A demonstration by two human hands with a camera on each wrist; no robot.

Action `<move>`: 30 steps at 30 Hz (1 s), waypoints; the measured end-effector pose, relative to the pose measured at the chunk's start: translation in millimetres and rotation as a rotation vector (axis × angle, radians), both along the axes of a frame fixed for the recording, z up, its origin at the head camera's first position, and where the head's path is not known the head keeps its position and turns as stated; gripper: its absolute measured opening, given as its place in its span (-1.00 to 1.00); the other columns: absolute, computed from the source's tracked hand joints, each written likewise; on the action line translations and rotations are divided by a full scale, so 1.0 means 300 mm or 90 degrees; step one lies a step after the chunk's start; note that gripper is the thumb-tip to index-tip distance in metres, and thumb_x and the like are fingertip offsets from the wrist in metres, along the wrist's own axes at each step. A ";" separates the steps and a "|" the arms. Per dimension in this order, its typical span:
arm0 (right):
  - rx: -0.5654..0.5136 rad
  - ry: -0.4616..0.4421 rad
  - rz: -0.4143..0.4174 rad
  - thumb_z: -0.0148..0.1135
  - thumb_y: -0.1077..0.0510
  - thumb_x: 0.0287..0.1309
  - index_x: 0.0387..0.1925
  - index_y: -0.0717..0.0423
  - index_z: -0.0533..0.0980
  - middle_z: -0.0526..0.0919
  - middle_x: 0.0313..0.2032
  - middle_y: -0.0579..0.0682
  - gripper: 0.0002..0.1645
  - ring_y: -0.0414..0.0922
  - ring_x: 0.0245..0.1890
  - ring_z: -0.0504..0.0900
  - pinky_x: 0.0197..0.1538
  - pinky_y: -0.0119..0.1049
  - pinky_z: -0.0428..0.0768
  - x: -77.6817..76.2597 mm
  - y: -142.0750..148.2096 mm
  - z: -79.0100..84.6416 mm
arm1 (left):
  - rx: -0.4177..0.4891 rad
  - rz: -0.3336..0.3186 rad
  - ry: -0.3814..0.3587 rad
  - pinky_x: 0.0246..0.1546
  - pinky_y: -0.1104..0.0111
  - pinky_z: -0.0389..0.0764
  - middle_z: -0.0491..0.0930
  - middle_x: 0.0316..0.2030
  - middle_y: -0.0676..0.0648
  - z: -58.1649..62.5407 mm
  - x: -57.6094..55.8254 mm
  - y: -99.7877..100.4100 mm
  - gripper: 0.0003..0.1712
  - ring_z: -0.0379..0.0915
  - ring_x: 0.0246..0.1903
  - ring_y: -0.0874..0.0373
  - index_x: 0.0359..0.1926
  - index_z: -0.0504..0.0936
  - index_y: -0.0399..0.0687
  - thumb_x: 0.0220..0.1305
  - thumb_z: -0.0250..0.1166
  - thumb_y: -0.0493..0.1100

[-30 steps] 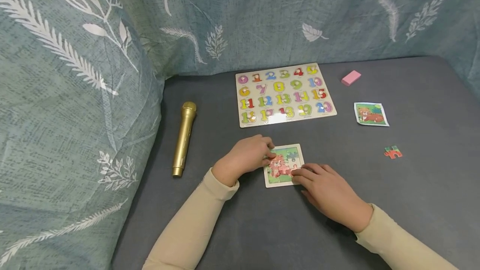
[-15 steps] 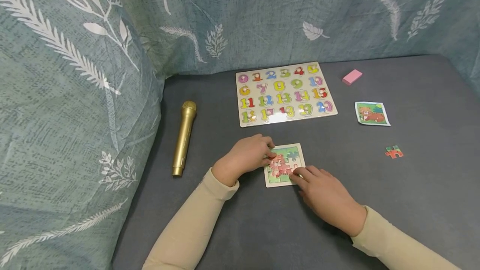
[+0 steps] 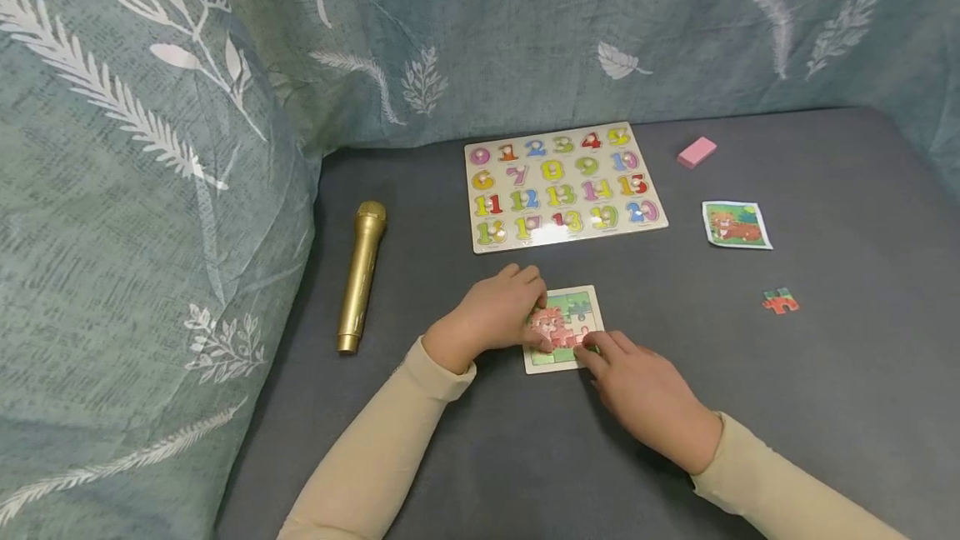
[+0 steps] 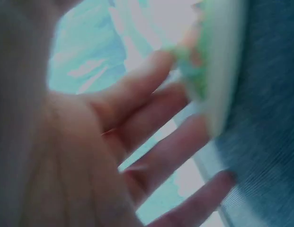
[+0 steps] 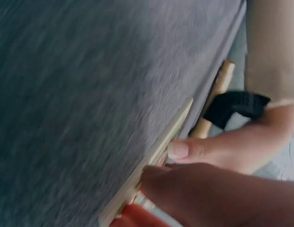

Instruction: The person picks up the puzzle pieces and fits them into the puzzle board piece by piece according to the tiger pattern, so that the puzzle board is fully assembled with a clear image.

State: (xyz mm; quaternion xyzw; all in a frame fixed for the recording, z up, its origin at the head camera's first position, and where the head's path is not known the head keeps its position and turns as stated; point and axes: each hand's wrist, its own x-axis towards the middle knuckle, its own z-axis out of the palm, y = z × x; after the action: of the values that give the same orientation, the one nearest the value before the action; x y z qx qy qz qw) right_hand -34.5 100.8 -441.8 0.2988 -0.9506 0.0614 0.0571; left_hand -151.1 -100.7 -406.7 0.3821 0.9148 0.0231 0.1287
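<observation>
A small square jigsaw puzzle board (image 3: pixel 553 368) with a pale frame and a reddish animal picture lies in front of me. My left hand (image 3: pixel 491 315) holds its left edge, fingers at the upper side and thumb on the picture. In the left wrist view, the fingertips (image 4: pixel 196 123) reach the board's pale edge. My right hand (image 3: pixel 648 398) has its thumb and index finger pinched together at the board's lower right, on a puzzle piece mostly hidden by them. A loose orange and green puzzle piece (image 3: pixel 781 302) lies off to the right.
A number peg board (image 3: pixel 487 248) lies behind the puzzle. Left of it is a gold microphone (image 3: pixel 362 277). Over on the right lie a small picture card (image 3: pixel 737 225) of an animal and a pink block (image 3: pixel 697 152). A patterned curtain (image 3: pixel 525 40) hangs along the back and left.
My left thumb has moved down over the picture. My right hand has shifted slightly left across the board's lower right corner. The whole view has drifted a little.
</observation>
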 end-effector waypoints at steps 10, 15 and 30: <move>-0.091 -0.071 0.052 0.39 0.14 0.06 0.11 -0.03 0.58 0.51 0.03 -0.06 -0.49 -0.10 -0.03 0.45 -0.24 -0.24 0.60 -0.040 0.052 0.006 | 0.012 0.029 0.018 -0.21 0.27 0.27 0.27 -0.14 0.08 -0.056 -0.003 -0.003 -0.24 0.18 -0.15 0.16 -0.15 0.41 0.14 -0.20 0.35 0.52; -0.080 -0.054 0.050 0.41 0.14 0.04 0.13 -0.04 0.57 0.53 0.04 -0.08 -0.46 -0.10 -0.06 0.47 -0.21 -0.22 0.59 -0.038 0.055 -0.001 | -0.013 0.039 0.057 -0.25 0.26 0.23 0.25 -0.11 0.07 -0.074 0.024 0.018 -0.21 0.15 -0.19 0.15 -0.22 0.36 0.16 -0.23 0.25 0.62; -0.071 -0.038 0.057 0.37 0.16 0.08 0.18 -0.07 0.53 0.46 0.18 -0.13 -0.43 -0.08 0.08 0.41 -0.05 -0.08 0.53 -0.040 0.099 -0.019 | -0.023 0.059 0.056 -0.24 0.23 0.15 0.21 -0.12 0.07 -0.075 0.027 0.044 -0.24 0.08 -0.20 0.15 -0.35 0.33 0.18 -0.28 0.23 0.65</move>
State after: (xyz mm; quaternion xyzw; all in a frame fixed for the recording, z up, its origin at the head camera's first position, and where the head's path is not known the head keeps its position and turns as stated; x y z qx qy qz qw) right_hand -46.5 130.5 -447.3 0.3351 -0.9327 0.1259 0.0425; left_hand -143.2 -87.5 -429.2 0.3379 0.9364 -0.0045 0.0943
